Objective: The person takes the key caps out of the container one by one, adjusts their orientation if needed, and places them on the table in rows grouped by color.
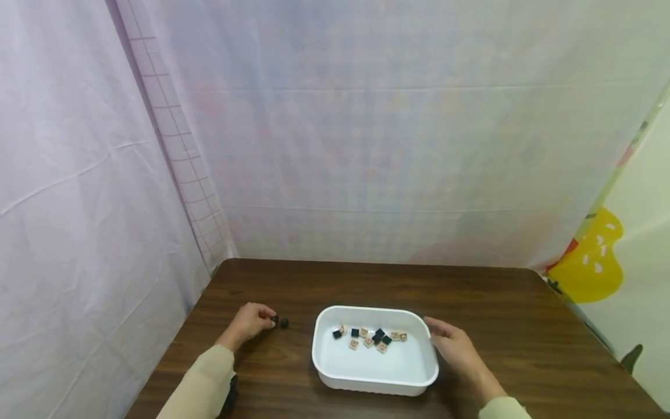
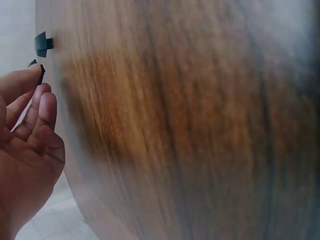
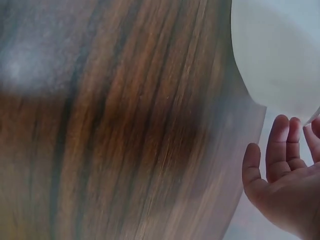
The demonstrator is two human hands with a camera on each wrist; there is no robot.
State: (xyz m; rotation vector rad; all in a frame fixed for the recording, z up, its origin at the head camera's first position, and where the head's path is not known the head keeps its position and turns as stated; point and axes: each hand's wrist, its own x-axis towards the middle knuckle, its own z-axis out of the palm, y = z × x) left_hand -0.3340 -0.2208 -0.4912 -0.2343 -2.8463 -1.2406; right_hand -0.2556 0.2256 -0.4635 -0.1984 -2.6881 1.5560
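Note:
My left hand (image 1: 250,321), left of the tray, pinches a small black piece (image 2: 41,75) between thumb and fingertips, low over the table. Just beyond its fingertips stands a second black piece (image 1: 284,323), which shows a narrow stub on one side in the left wrist view. A white plastic tray (image 1: 361,385) sits in front, and my right hand (image 1: 456,348) grips its right rim, thumb and fingers on either side of the edge. Scattered inside the tray are several black square pieces (image 1: 355,333) and several beige ones (image 1: 382,348) with dark markings.
Everything stands on a dark brown wood-grain table (image 1: 497,314). Pale curtains (image 1: 398,174) hang behind its far edge and along the left side. At the right, a white cloth carries a yellow printed shape (image 1: 591,265).

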